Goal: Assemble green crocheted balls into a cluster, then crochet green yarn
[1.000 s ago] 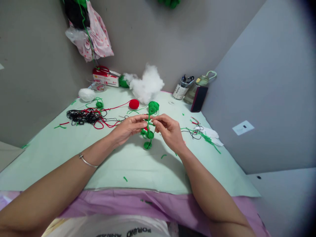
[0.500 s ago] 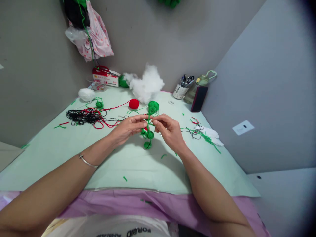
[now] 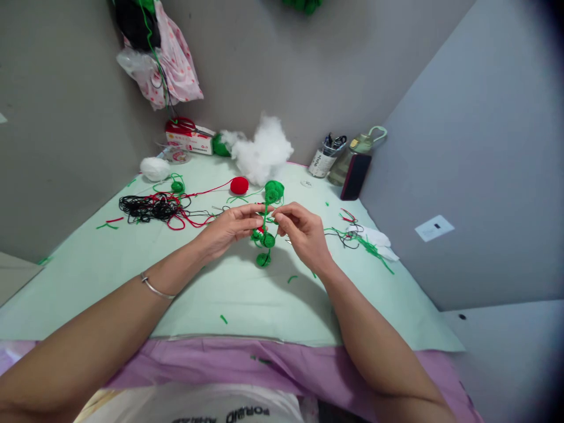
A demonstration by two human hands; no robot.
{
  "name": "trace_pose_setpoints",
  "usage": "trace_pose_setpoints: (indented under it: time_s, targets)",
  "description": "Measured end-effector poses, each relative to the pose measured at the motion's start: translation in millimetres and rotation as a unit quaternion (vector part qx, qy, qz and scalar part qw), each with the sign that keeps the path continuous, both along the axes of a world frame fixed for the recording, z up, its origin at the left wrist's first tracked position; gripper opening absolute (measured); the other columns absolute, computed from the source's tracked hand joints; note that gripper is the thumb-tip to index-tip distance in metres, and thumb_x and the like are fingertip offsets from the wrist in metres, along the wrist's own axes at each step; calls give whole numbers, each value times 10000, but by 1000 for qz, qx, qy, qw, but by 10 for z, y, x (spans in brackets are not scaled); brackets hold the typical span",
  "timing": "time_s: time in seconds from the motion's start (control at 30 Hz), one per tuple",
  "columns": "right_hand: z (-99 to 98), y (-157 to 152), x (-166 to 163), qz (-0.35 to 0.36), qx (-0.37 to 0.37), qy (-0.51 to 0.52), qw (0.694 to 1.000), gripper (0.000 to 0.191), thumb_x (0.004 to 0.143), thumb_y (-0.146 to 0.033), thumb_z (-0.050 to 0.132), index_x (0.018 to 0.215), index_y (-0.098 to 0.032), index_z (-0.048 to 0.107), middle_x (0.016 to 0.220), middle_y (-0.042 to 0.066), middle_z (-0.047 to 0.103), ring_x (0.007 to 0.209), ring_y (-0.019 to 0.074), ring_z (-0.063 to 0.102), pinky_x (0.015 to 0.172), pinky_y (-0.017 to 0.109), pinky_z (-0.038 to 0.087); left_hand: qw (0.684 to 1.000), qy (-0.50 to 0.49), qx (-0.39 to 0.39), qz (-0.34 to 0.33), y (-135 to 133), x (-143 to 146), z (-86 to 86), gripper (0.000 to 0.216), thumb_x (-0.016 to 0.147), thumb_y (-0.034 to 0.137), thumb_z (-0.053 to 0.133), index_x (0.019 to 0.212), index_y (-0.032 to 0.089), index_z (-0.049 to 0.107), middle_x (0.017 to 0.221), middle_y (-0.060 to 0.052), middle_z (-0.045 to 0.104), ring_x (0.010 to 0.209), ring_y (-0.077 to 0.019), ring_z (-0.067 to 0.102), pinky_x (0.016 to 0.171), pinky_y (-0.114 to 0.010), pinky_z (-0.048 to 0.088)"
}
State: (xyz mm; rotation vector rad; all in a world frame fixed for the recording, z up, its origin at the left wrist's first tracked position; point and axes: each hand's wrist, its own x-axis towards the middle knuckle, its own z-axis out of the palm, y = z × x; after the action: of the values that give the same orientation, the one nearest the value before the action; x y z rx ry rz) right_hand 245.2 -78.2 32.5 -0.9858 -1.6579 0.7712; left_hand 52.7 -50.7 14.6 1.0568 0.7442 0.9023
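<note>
My left hand [image 3: 231,229] is closed, with thumb and fingers pinching a green crocheted piece that has a red part partly hidden by the fingers. Small green crocheted balls [image 3: 263,259] hang below the fingertips, and a green yarn ball [image 3: 274,191] shows just beyond them. Close beside it, my right hand [image 3: 302,232] pinches a green strand at the piece. A thin metal tip [image 3: 288,240] shows at the edge of my right palm; whether the hand holds it I cannot tell.
Tangled black yarn [image 3: 150,208], a red yarn ball [image 3: 239,185] and a white yarn ball [image 3: 155,168] lie left. White stuffing [image 3: 263,150] sits behind. A pen cup [image 3: 322,162], bottle [image 3: 341,167] and phone [image 3: 356,177] stand back right; yarn scraps [image 3: 372,247] lie right.
My right hand has shifted very slightly to the right, and more of the metal tip shows beside it. My left hand and the crocheted piece look almost unmoved.
</note>
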Motion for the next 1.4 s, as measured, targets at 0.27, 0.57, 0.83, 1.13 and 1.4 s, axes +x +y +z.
trace_pose_setpoints:
  time_s: [0.27,0.57,0.83,1.13,1.4]
  targets:
    - [-39,14,16,-4,4,-25,1000,176,941,-360,634,902,-199,697,874,13,641,624,95,579,604,265,468,1000,4,-1,12,-6,9,14,388,689,306,867,1070,271,801,982,-25,699,859,-138,612,841,-295,481]
    - [-31,4,12,-9,8,-39,999,181,945,-360,619,903,-199,690,910,32,657,653,108,571,611,271,469,1000,2,-3,4,6,2,-6,399,693,313,867,1083,265,795,948,-21,682,859,-138,605,825,-284,480]
    - [-24,4,-9,-4,-8,-22,1000,163,931,-349,636,905,-199,694,928,34,666,641,103,583,610,269,478,1000,-8,-19,1,9,13,-1,398,679,264,870,1066,226,782,913,-10,688,833,-129,613,815,-276,458]
    - [-75,52,-41,34,-91,71,993,219,864,-409,716,877,-191,704,872,14,677,588,88,570,574,249,485,999,-25,-26,4,26,13,-43,391,661,264,886,1039,242,786,921,-6,705,826,-130,625,804,-277,467]
    - [-38,49,-32,32,-93,67,993,297,855,-481,711,869,-185,690,834,10,666,582,86,561,574,245,498,1000,-24,-5,-6,31,2,-37,392,695,290,868,1076,254,784,922,-14,703,854,-148,638,831,-292,484]
